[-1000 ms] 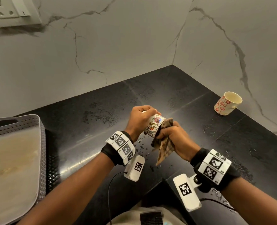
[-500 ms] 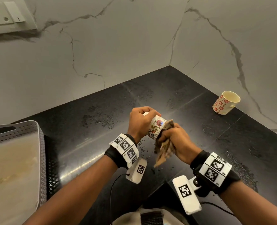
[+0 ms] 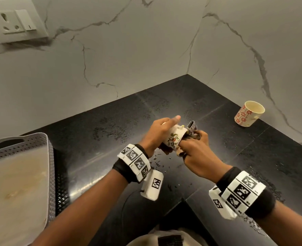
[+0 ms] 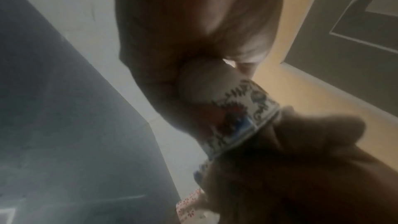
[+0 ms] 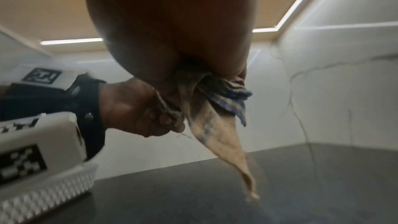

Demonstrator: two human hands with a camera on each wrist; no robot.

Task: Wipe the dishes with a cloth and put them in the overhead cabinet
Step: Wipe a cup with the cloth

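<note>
Above the black counter, my left hand grips a small white cup with a floral print, tilted on its side with the mouth toward the right. The cup fills the blurred left wrist view. My right hand holds a bunched checked cloth pushed into the cup's mouth. A loose tan end of the cloth hangs below my fist in the right wrist view. A second cup with red flowers lies tilted on the counter by the right wall.
A grey perforated tray stands at the left edge of the counter, also seen as the tray in the right wrist view. A wall socket sits high on the left. Water drops speckle the counter around my hands.
The cup has turned in my left hand and its floral side now faces me. My left forefinger has stretched out. The cloth's hanging end has been drawn up toward the cup.
</note>
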